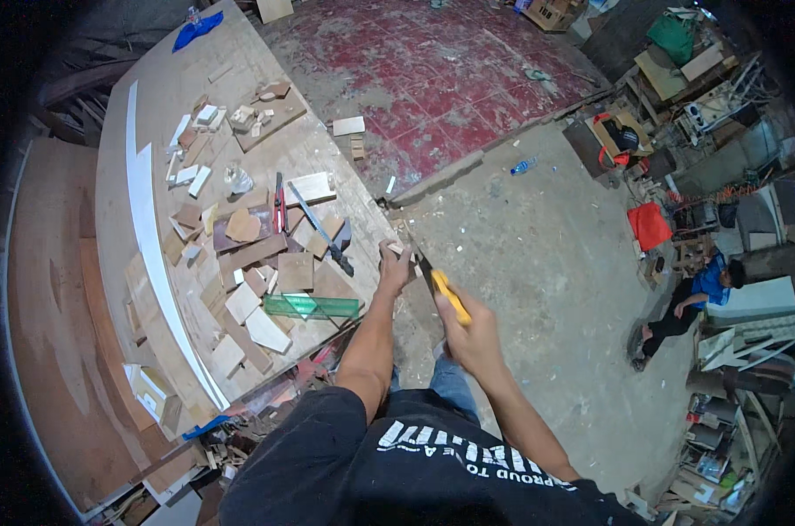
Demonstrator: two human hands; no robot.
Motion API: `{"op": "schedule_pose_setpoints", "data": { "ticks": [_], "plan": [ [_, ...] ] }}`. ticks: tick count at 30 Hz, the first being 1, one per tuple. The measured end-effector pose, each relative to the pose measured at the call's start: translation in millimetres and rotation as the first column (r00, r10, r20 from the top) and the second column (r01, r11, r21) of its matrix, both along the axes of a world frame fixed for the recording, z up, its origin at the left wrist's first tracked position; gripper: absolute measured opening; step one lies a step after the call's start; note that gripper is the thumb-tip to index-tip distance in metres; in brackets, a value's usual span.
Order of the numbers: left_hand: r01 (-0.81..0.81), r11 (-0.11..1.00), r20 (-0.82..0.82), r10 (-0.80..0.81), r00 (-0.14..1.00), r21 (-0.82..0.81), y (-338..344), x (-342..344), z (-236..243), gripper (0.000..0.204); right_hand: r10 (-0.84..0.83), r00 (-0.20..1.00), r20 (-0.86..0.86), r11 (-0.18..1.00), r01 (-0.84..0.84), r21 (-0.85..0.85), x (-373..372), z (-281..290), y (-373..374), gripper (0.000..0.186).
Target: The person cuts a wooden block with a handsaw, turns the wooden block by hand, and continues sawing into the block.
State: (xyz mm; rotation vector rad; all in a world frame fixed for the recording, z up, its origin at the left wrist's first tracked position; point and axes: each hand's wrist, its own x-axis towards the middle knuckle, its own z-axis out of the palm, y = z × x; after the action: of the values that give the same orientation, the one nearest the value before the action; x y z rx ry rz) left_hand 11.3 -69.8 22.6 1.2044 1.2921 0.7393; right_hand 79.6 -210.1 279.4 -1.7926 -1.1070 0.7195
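At the right edge of the workbench [240, 351], my left hand [393, 270] is closed on a small wood block [401, 249], its fingers over the block's near side. My right hand [473, 337] grips the yellow handle of a hand saw [450, 296]. The saw's dark, narrow blade points up and left, close beside the block. Whether the teeth touch the wood I cannot tell. On the bench to the left of my hands lie a black-handled tool with a long thin blade [321, 224], a red-handled tool [279, 203] and a translucent green plastic piece [312, 306].
Wood offcuts [295, 272] crowd the bench, with a clear jar [237, 180] and a long white strip [143, 210] among them. On the concrete floor lies a plastic bottle [524, 166]. A person in blue [691, 302] sits at the right, near piled scrap.
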Motion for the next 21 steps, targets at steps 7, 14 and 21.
{"op": "schedule_pose_setpoints", "data": {
  "ticks": [7, 14, 21],
  "plan": [
    [0.004, 0.997, -0.051, -0.001, 0.999, 0.074, 1, -7, -40, 0.054, -0.04, 0.973, -0.227, 0.991, 0.009, -0.135, -2, 27, 0, 0.039],
    [-0.049, 0.999, -0.058, 0.048, 0.997, -0.011, 13, -6, -33, 0.053, 0.102, 0.988, -0.118, 0.993, -0.109, -0.053, 0, -13, 41, 0.045],
    [-0.312, 0.947, -0.29, 0.278, 0.916, -0.077, 14, 12, -1, 0.042, 0.112, 0.98, -0.166, 0.985, -0.132, -0.112, 4, -25, -11, 0.052]
  ]
}}
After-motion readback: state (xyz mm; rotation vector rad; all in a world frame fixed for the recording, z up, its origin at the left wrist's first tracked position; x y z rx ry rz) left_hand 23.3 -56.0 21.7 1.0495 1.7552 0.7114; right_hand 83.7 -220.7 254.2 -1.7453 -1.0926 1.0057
